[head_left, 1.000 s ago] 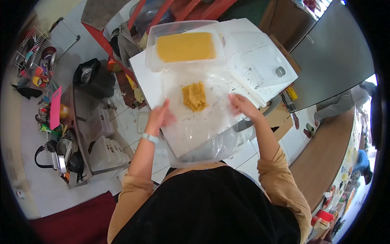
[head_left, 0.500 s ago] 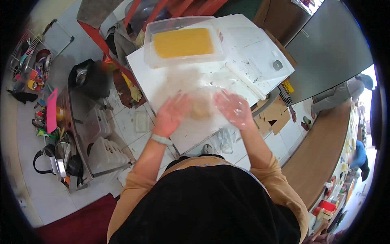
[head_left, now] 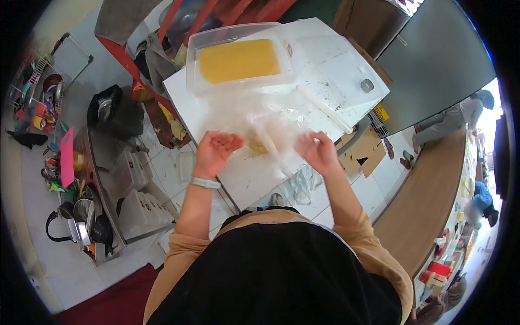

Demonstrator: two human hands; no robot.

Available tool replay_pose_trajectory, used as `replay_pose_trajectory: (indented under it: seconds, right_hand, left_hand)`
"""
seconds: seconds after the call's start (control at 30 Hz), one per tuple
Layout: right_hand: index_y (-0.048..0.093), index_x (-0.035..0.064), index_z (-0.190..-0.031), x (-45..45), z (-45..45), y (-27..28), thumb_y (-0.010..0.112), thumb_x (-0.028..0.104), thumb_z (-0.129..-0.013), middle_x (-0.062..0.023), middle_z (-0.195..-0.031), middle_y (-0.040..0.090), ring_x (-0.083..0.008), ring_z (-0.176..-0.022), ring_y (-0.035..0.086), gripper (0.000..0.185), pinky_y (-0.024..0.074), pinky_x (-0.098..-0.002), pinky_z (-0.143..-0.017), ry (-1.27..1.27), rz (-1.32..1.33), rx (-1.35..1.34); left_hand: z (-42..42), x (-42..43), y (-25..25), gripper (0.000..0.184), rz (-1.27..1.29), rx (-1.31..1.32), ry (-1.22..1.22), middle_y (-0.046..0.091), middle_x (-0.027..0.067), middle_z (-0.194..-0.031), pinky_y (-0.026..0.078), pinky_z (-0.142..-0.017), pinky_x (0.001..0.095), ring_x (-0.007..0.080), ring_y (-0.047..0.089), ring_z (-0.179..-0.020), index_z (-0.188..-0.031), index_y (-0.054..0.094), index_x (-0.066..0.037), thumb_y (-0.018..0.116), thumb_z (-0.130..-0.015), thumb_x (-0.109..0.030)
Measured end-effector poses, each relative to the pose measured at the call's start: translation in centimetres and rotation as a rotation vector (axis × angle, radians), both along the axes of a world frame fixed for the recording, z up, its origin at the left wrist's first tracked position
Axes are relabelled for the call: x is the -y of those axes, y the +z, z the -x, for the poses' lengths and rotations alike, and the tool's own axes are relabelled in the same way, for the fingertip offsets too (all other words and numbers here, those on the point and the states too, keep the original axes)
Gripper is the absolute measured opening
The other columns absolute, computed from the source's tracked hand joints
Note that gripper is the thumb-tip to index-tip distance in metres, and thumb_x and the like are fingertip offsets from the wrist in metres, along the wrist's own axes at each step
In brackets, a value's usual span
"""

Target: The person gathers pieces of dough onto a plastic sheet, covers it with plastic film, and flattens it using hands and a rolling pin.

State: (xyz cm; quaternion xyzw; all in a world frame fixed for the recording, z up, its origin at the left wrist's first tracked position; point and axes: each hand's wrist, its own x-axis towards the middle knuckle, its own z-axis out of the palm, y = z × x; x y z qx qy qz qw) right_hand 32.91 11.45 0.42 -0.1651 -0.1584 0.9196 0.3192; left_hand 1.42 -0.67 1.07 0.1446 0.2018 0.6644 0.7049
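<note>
Clear plastic film [head_left: 264, 124], thin & badly blurred, spreads btwn the two hands, over and around a yellow lump [head_left: 258, 145] that looks like dough. The lump sits on the worktop [head_left: 246, 187] just right of the left fingers & left of the right ones, partly veiled by the film; prob. kept central so both hands reach it equally. Left hand [head_left: 214, 153], w/ a pale band [head_left: 205, 183] at the wrist, has its fingers half curled, near the lump; can't tell if they pinch a film edge or just hang beside it. Right hand [head_left: 318, 153] is at the film's other side, fingers bent & blurred, so can't tell if they're gripping it or only brushing it. Film btwn skin & lump would presumably stop sticking, hence its spot there. Beyond the left fingers, at the worktop's far edge, stands a clear tub [head_left: 190, 71] w/ a flat yellow slab [head_left: 238, 60] inside, prob. pushed back to free the near area. A white rod [head_left: 325, 110] lies slantwise beyond the right fingers, well apart from the lump but w/in easy reach. Farther out, same side, a clear lid [head_left: 338, 65] lies flat, apparently parked out of the way.
</note>
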Motion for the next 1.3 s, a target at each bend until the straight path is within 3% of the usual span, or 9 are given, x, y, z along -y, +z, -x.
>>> replay_pose_trajectory:
  seconds: [0.13, 0.23, 0.37, 0.53, 0.63, 0.73, 0.9, 1.23, 1.3]
  right_hand:
    - [0.067, 0.0014, -0.086, 4.4, -3.6, 3.5, 0.06, 0.017, -0.082, -0.0102, -0.083, 0.065, -0.0196, -0.083, 0.059, 0.018, 0.0468, -0.0319, -0.08, 0.547, -0.611, 0.801]
    - [0.068, 0.0016, -0.083, 3.3, -2.8, 8.6, 0.064, 0.025, -0.083, -0.0095, -0.075, 0.065, -0.0145, -0.072, 0.059, 0.024, 0.048, -0.0287, -0.07, 0.693, -1.231, 1.11]
    - [0.066, -0.0017, -0.106, -3.9, 3.1, 8.8, 0.059, 0.033, -0.092, -0.0175, -0.102, 0.066, -0.0234, -0.09, 0.063, 0.038, 0.0489, -0.0318, -0.082, -0.33, -1.207, 1.141]
    - [0.059, -0.0008, -0.115, -8.5, 10.4, 1.2, 0.057, 0.042, -0.092, -0.0126, -0.094, 0.065, -0.0267, -0.087, 0.06, 0.049, 0.0483, -0.0375, -0.082, -0.041, -1.976, 1.47]
    - [0.059, 0.001, -0.108, -9.2, 12.0, 2.5, 0.059, 0.047, -0.089, -0.0104, -0.078, 0.063, -0.0263, -0.073, 0.059, 0.05, 0.0485, -0.0387, -0.07, 0.543, -1.596, 1.364]
    - [0.058, 0.0001, -0.095, -7.2, 12.5, 3.3, 0.054, 0.045, -0.091, -0.0168, -0.082, 0.064, -0.0304, -0.067, 0.059, 0.045, 0.0486, -0.0414, -0.064, 0.708, -0.898, 1.017]
    - [0.059, 0.0005, -0.089, -2.0, 13.2, 2.1, 0.044, 0.037, -0.096, -0.0191, -0.085, 0.065, -0.0361, -0.07, 0.061, 0.04, 0.0484, -0.0428, -0.062, 0.441, -1.739, 1.108]
    - [0.059, -0.0003, -0.091, -5.9, 8.2, 3.2, 0.051, 0.036, -0.095, -0.0029, -0.065, 0.053, -0.014, -0.052, 0.052, 0.038, 0.045, -0.029, -0.045, 0.3, -0.733, 0.952]
    - [0.06, 0.0003, -0.089, -6.0, 6.7, 2.8, 0.054, 0.036, -0.094, -0.0038, -0.067, 0.055, -0.0142, -0.054, 0.054, 0.036, 0.0461, -0.0297, -0.047, 0.375, -0.857, 1.063]
  left_hand:
    - [3.3, 3.3, 2.0, 0.026, 0.141, -0.38, 0.041, 0.062, 0.0097, -0.074, 0.045, -0.094, 0.043, 0.0258, 0.058, -0.086, -0.075, 0.06, -0.003, 0.045, -0.087, -0.022]
    - [4.4, 5.7, -1.5, 0.042, 0.096, -0.082, 0.135, 0.066, 0.0179, -0.092, 0.041, -0.1, 0.0465, 0.0321, 0.059, -0.098, -0.094, 0.063, 0.001, 0.044, -0.091, -0.036]
    - [0.4, 10.6, 3.0, 0.069, 0.361, 0.04, 0.134, 0.056, 0.0293, -0.12, 0.036, -0.105, 0.0493, 0.038, 0.054, -0.114, -0.122, 0.052, 0.006, 0.037, -0.094, -0.055]
    - [-4.9, 11.6, 5.8, 0.068, 0.417, -0.034, 0.008, 0.063, 0.0217, -0.107, 0.046, -0.092, 0.0457, 0.0327, 0.061, -0.103, -0.113, 0.058, 0.004, 0.037, -0.095, -0.059]
    - [-7.4, 8.2, 1.6, 0.046, 0.452, -0.591, -0.065, 0.065, 0.0148, -0.097, 0.05, -0.085, 0.0432, 0.0254, 0.063, -0.091, -0.107, 0.061, 0.002, 0.05, -0.095, -0.041]
    - [-7.9, 3.7, -0.8, 0.02, 0.28, -0.151, 0.164, 0.061, 0.0057, -0.078, 0.05, -0.074, 0.0372, 0.0179, 0.059, -0.071, -0.084, 0.062, -0.004, 0.051, -0.091, -0.019]
    - [-8.6, -1.4, -3.3, 0.015, 0.394, 0.089, 0.225, 0.058, 0.0055, -0.072, 0.051, -0.069, 0.0368, 0.0193, 0.057, -0.065, -0.076, 0.056, -0.005, 0.047, -0.086, -0.01]
    - [3.9, 4.2, -2.8, 0.027, 0.063, -0.542, 0.252, 0.063, 0.0166, -0.095, 0.052, -0.076, 0.0454, 0.0349, 0.061, -0.092, -0.093, 0.06, -0.004, 0.053, -0.089, -0.03]
    - [5.0, 5.6, -0.9, 0.046, 0.201, -0.055, 0.44, 0.061, 0.0177, -0.107, 0.045, -0.09, 0.0501, 0.0337, 0.057, -0.104, -0.107, 0.058, -0.003, 0.049, -0.089, -0.044]
